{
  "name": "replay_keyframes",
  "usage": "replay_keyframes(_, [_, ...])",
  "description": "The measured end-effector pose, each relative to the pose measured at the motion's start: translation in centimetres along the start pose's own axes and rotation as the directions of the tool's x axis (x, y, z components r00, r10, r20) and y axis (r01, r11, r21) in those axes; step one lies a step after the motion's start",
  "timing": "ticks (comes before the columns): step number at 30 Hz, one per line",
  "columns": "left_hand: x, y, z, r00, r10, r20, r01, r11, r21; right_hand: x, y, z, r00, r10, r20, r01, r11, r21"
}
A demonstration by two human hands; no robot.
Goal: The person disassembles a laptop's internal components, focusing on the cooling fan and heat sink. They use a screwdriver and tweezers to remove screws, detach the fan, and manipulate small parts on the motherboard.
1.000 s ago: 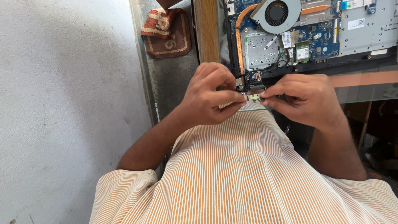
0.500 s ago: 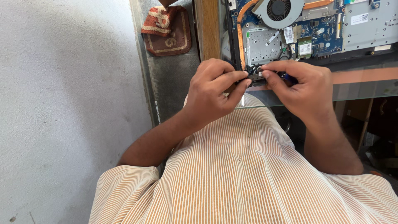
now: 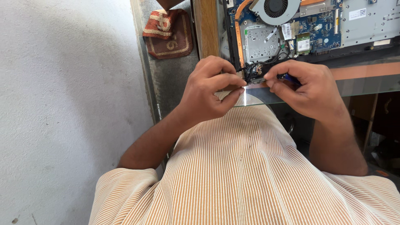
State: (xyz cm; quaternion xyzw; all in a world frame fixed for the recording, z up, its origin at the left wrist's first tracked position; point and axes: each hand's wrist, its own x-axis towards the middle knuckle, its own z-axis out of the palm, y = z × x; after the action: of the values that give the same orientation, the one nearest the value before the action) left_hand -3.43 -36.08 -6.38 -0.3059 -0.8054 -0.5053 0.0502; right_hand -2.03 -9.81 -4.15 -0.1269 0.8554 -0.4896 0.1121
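Head view looks down on a small dark part [image 3: 257,76] with black wires at the near left corner of the opened laptop [image 3: 316,25], which lies on a glass bench top [image 3: 366,81]. I hold this part between both hands at the near edge of the bench. My left hand [image 3: 210,89] is curled, thumb and forefinger pinched at the left end of the part; the fingertips [image 3: 238,83] meet there, though I cannot tell how much of the part they grip. My right hand [image 3: 310,89] is likewise closed, its fingertips [image 3: 271,77] pressed to the right end of the part, and a slim blue-handled tool [image 3: 289,77] shows between these fingers. Black wires [image 3: 273,61] run from the part up onto the blue circuit board [image 3: 321,33]. A round fan [image 3: 276,8] sits at the far edge of the laptop, a copper pipe [image 3: 237,21] curving down from it. A wooden strip [image 3: 206,29] borders the bench's left edge. Beyond it, on a grey ledge, lies a brown and red pouch [image 3: 168,33]. A white wall [image 3: 66,104] fills the left. My striped orange shirt [image 3: 250,166] fills the near ground.
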Motion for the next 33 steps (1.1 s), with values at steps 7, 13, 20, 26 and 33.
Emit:
replay_keyframes(7, [-0.1,-0.3,-0.2,0.991,0.131,0.034,-0.132,0.991,0.036,0.1,0.3,-0.9,0.985,-0.06,0.162,0.083,0.987,-0.136])
replay_keyframes(13, [0.0,-0.1,0.6,0.997,-0.026,-0.079,0.025,1.0,-0.008,0.3,-0.3,0.7,0.993,-0.075,-0.091,0.058,0.982,-0.177])
replay_keyframes(20, [0.3,1.1,0.9,0.986,-0.117,-0.121,0.123,0.992,0.038,0.6,-1.4,1.5,0.983,0.084,-0.164,-0.108,0.984,-0.139])
replay_keyframes(26, [0.7,1.5,1.2,0.987,-0.111,-0.114,0.122,0.988,0.092,0.7,-0.7,1.2,0.993,0.042,-0.111,-0.043,0.999,-0.011])
replay_keyframes(33, [0.8,0.7,-0.1,0.998,-0.063,0.02,0.063,0.998,-0.008,0.2,-0.1,-0.6,0.999,-0.011,0.034,0.011,1.0,0.006])
